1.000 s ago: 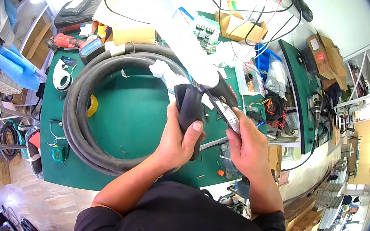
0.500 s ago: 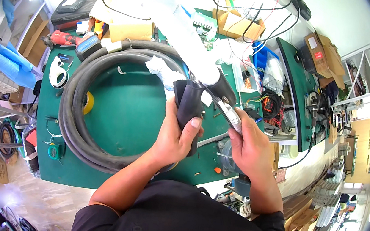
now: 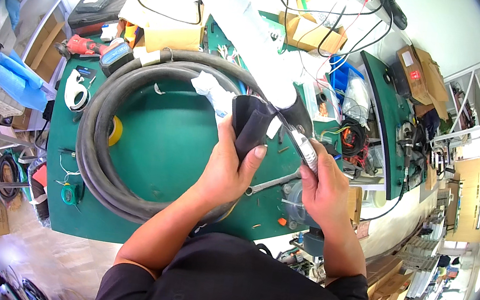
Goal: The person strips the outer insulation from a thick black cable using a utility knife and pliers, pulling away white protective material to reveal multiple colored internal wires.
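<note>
My left hand (image 3: 222, 169) is closed round a curled black rubber sleeve (image 3: 253, 129), whose open edge points away from me. In my right hand (image 3: 326, 187) is a slim silver-and-black utility knife (image 3: 305, 148), its far end at the sleeve's right edge. Just beyond my hands, a large white cylinder (image 3: 263, 57) slants in from the far side, with a black flap (image 3: 299, 116) at its near end. A crumpled white wad (image 3: 214, 91) lies beside the sleeve. The blade's exact contact is too small to make out.
A thick black hose (image 3: 96, 126) lies coiled on the green table (image 3: 151, 139). Around it are a red angle grinder (image 3: 82, 45), yellow tape (image 3: 115, 131), a green tape measure (image 3: 70, 194) and a wrench (image 3: 275, 181). Cardboard boxes (image 3: 314, 33) and loose wires stand behind.
The black sleeve has shifted slightly and its far end is spread wider. The knife has swung a little with my right hand. More of the wrench shows between my hands.
</note>
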The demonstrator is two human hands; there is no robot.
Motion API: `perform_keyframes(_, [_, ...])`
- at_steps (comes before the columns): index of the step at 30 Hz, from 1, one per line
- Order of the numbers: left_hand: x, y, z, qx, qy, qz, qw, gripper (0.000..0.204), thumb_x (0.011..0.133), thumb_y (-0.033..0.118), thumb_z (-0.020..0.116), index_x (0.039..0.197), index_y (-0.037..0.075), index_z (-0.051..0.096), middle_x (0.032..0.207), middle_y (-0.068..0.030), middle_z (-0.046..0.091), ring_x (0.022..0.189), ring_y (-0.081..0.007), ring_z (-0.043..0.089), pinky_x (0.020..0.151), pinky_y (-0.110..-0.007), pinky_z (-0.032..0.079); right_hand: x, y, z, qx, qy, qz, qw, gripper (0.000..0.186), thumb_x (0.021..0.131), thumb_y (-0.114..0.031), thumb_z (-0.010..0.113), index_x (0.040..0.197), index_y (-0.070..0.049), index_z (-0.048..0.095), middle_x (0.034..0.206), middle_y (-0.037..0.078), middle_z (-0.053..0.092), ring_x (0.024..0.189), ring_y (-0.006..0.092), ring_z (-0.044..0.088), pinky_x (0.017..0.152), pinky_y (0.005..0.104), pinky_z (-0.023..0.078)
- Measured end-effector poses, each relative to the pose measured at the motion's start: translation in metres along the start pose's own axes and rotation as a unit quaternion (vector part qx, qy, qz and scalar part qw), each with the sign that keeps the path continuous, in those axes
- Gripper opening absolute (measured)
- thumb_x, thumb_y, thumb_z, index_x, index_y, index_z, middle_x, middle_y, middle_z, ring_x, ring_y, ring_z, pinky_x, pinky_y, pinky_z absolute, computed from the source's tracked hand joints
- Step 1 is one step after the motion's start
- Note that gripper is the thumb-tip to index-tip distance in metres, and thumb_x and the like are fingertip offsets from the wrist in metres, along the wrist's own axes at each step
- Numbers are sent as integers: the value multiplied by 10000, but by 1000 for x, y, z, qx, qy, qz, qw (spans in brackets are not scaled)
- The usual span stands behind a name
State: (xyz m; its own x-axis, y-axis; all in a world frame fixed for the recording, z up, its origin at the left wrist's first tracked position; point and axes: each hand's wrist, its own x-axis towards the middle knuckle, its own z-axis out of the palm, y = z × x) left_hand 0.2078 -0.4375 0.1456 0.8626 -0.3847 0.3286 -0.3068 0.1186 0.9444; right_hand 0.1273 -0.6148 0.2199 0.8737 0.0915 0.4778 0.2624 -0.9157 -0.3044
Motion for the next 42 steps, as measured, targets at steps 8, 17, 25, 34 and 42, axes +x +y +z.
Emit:
perform_keyframes(8, [4,5,4,-128,-44,-52,989,596,1016,263,503,1422,-11,162,1013,-124,543,812,-165,596,745,-308,511,11,1,-7,8,-14,2,1000,484,865,-77,678,1308,12,505,884,157,632,700,314,640,602,384,506])
perform_keyframes(17, [4,4,1,-206,-55,-65,975,547,1015,333,495,1372,12,234,997,-129,540,772,-180,609,693,-324,516,10,3,-9,86,-64,63,992,425,884,-75,653,1278,19,522,907,181,635,726,345,637,637,389,506])
perform_keyframes(25, [-1,1,-1,-240,-52,-71,967,464,1020,308,479,1318,17,275,987,-131,537,755,-186,609,686,-330,522,7,-3,0,116,-71,95,986,407,896,-108,655,1266,4,528,918,182,648,757,347,665,661,378,530])
perform_keyframes(34, [-5,1,-8,-283,-59,-84,954,440,1022,355,474,1263,25,312,983,-139,545,717,-195,618,642,-326,525,6,-5,14,0,-8,-11,1000,502,837,-65,702,1287,33,503,908,147,640,716,288,654,602,359,519])
perform_keyframes(42, [-12,9,-9,-284,-42,-112,951,440,1019,372,474,1242,20,331,958,-133,548,693,-191,612,629,-327,523,8,0,11,-10,-18,-36,999,511,837,-59,703,1295,42,500,895,149,632,693,284,646,581,362,516])
